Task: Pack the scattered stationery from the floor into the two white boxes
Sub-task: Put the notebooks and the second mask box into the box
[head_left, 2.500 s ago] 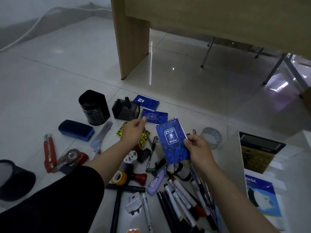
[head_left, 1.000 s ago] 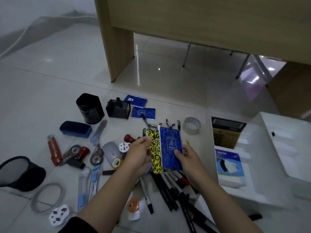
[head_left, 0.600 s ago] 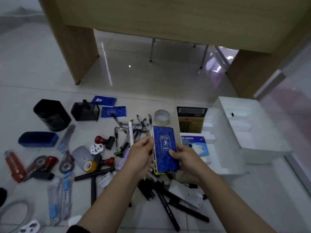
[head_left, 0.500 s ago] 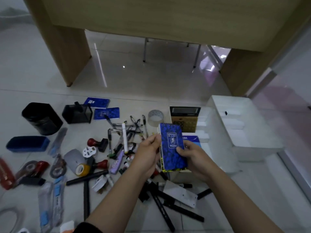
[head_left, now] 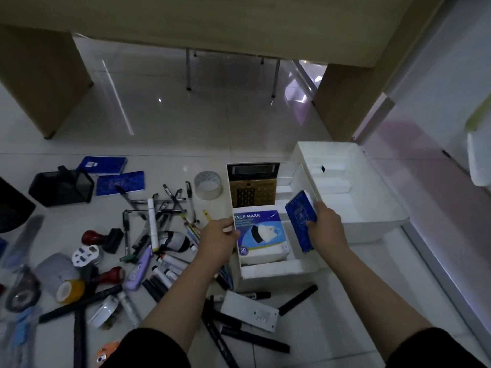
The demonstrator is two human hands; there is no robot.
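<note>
My right hand (head_left: pixel 325 226) grips a blue spiral notepad (head_left: pixel 300 217), tilted over the right-hand compartment of the near white box (head_left: pixel 265 270). That box holds a face mask box (head_left: pixel 261 235) and a brown calculator (head_left: pixel 252 188). My left hand (head_left: pixel 218 241) holds the box's left wall, thumb against the face mask box. The second white box (head_left: pixel 372 208) stands just behind, to the right. Pens and markers (head_left: pixel 159 213) lie scattered on the floor to the left, with two blue notebooks (head_left: pixel 121 183) further back.
A tape roll (head_left: pixel 208 185) sits beside the calculator. A black mesh holder (head_left: pixel 62 187), stamps, plugs and tape dispensers lie at the left. A white flat device (head_left: pixel 249 314) and black sticks lie in front of the box. Wooden desk legs (head_left: pixel 39 83) stand behind.
Both hands carried the notepad from the pile rightward to the near white box. My left hand let go of it and took the box's left wall. The camera turned right.
</note>
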